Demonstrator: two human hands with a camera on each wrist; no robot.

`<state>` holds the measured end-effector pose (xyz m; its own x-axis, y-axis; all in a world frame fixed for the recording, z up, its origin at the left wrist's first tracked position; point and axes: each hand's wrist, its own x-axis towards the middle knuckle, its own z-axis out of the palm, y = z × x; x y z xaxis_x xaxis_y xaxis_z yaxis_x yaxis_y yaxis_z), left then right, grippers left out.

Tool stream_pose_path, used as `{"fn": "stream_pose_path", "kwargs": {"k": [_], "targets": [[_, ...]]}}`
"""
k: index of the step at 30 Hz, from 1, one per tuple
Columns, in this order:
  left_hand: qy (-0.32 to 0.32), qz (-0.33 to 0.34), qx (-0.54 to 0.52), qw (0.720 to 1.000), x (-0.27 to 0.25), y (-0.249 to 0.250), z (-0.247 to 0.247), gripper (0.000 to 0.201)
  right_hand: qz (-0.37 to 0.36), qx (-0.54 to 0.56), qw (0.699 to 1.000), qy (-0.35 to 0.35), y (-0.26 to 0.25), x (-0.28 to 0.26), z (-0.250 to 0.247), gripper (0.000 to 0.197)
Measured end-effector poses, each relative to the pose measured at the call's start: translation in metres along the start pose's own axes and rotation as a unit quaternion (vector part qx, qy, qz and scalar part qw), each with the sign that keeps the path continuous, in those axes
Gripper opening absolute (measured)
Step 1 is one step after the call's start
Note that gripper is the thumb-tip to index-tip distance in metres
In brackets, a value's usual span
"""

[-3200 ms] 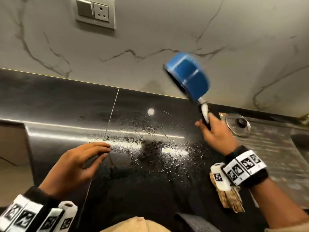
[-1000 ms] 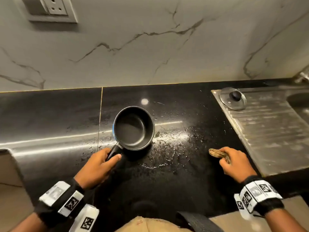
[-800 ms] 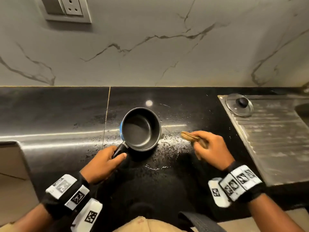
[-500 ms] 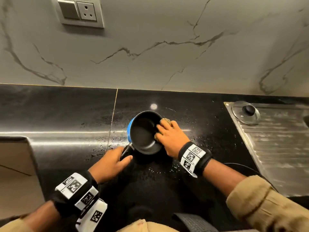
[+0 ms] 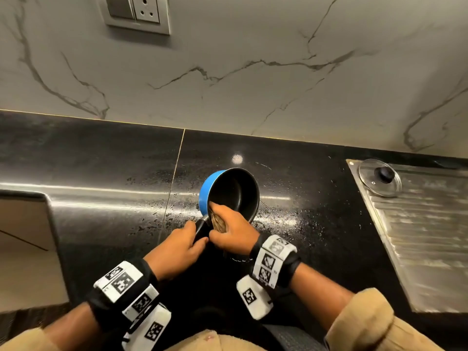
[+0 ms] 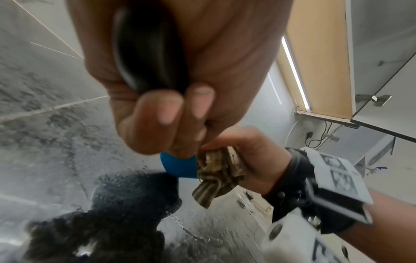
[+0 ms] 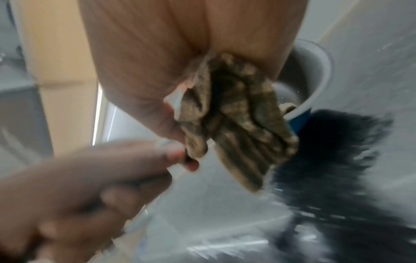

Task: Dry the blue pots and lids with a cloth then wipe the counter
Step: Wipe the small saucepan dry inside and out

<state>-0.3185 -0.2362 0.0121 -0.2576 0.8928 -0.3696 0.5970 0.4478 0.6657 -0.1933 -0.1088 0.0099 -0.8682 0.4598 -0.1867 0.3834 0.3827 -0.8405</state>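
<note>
A small blue pot [image 5: 229, 192] with a black inside stands tilted toward me on the wet black counter [image 5: 304, 224]. My left hand [image 5: 177, 245] grips its black handle [image 6: 146, 53]. My right hand [image 5: 229, 231] holds a bunched brown striped cloth [image 5: 217, 222] against the pot's near rim, its fingers reaching inside. The cloth [image 6: 217, 170] hangs beside the blue wall [image 6: 180, 165] in the left wrist view. In the blurred right wrist view the cloth [image 7: 236, 124] lies over the pot's rim [image 7: 315, 85]. A glass lid [image 5: 379, 177] with a black knob lies on the drainboard.
Water drops cover the counter around the pot. A steel drainboard [image 5: 425, 236] fills the right side. A marble wall with a switch and socket plate [image 5: 136, 12] rises behind. The counter's left edge drops off at a cut-out [image 5: 22, 236].
The right hand carried the cloth from the counter into the pot, then shifted from the far right rim to the near rim by the handle. The pot is tilted more toward me.
</note>
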Motion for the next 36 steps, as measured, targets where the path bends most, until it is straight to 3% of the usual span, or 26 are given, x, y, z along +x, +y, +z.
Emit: {"fn": "stream_pose_path", "kwargs": {"k": [2, 3, 5, 6, 7, 9, 11, 13, 16, 18, 20, 22, 23, 25, 26, 28, 29, 31, 34, 36], "targets": [[0.007, 0.001, 0.009, 1.000, -0.001, -0.003, 0.000, 0.024, -0.045, -0.096, 0.994, 0.013, 0.016, -0.006, 0.006, 0.071], [0.009, 0.000, 0.009, 1.000, -0.001, -0.005, 0.000, 0.025, -0.069, -0.205, 0.976, 0.011, 0.027, -0.010, 0.005, 0.073], [0.006, -0.002, 0.002, 1.000, -0.002, -0.005, -0.003, 0.025, -0.101, -0.454, 0.885, 0.017, 0.047, -0.016, -0.005, 0.071], [0.003, -0.001, 0.001, 1.000, -0.002, -0.005, -0.004, 0.025, -0.099, -0.526, 0.844, 0.025, 0.053, -0.018, -0.014, 0.065], [0.002, 0.000, 0.002, 1.000, -0.001, -0.003, -0.005, 0.026, -0.095, -0.572, 0.814, 0.031, 0.056, -0.020, -0.022, 0.055], [0.010, -0.002, -0.003, 1.000, 0.000, 0.000, -0.006, 0.027, -0.074, -0.617, 0.783, 0.029, 0.058, -0.019, -0.031, 0.044], [0.011, -0.004, -0.004, 1.000, 0.003, 0.003, -0.005, 0.027, -0.051, -0.604, 0.795, 0.012, 0.049, -0.018, -0.028, 0.043], [0.009, -0.004, 0.000, 1.000, 0.005, 0.004, -0.004, 0.027, -0.048, -0.505, 0.861, -0.003, 0.035, -0.014, -0.017, 0.056], [0.009, 0.008, -0.004, 1.000, 0.005, 0.002, -0.003, 0.024, 0.037, -0.200, 0.979, -0.031, 0.006, -0.004, -0.002, 0.057], [0.006, 0.014, -0.008, 1.000, 0.004, -0.002, -0.005, 0.016, 0.036, 0.018, 0.999, -0.005, -0.006, 0.003, 0.004, 0.066], [0.004, 0.012, -0.014, 1.000, 0.004, -0.009, -0.007, 0.014, -0.001, 0.069, 0.997, 0.024, -0.002, 0.003, 0.012, 0.071], [0.004, 0.015, -0.019, 1.000, 0.004, -0.015, -0.012, 0.016, -0.058, -0.074, 0.995, 0.026, 0.013, -0.004, 0.012, 0.067], [0.002, 0.018, -0.022, 1.000, 0.003, -0.016, -0.015, 0.018, -0.089, -0.220, 0.971, 0.026, 0.025, -0.008, 0.007, 0.065], [-0.014, 0.025, -0.026, 0.999, 0.002, -0.016, -0.025, 0.023, -0.127, -0.467, 0.874, 0.037, 0.046, -0.014, -0.006, 0.057], [-0.028, 0.025, -0.031, 0.999, 0.003, -0.015, -0.031, 0.026, -0.139, -0.522, 0.841, 0.040, 0.054, -0.016, -0.014, 0.049], [-0.037, 0.015, -0.043, 0.998, 0.006, -0.015, -0.044, 0.032, -0.156, -0.559, 0.813, 0.031, 0.057, -0.019, -0.025, 0.035], [-0.016, 0.011, -0.025, 1.000, 0.008, -0.016, -0.051, 0.036, -0.157, -0.562, 0.812, 0.026, 0.056, -0.019, -0.028, 0.031], [0.087, 0.015, 0.082, 0.993, 0.014, -0.021, -0.065, 0.046, -0.152, -0.555, 0.818, 0.015, 0.049, -0.017, -0.029, 0.026], [0.252, 0.034, 0.177, 0.951, 0.020, -0.028, -0.081, 0.053, -0.130, -0.521, 0.844, 0.004, 0.038, -0.012, -0.020, 0.028], [0.308, 0.064, 0.186, 0.931, 0.025, -0.032, -0.083, 0.067, -0.108, -0.489, 0.866, 0.006, 0.030, -0.010, -0.012, 0.024]]}}
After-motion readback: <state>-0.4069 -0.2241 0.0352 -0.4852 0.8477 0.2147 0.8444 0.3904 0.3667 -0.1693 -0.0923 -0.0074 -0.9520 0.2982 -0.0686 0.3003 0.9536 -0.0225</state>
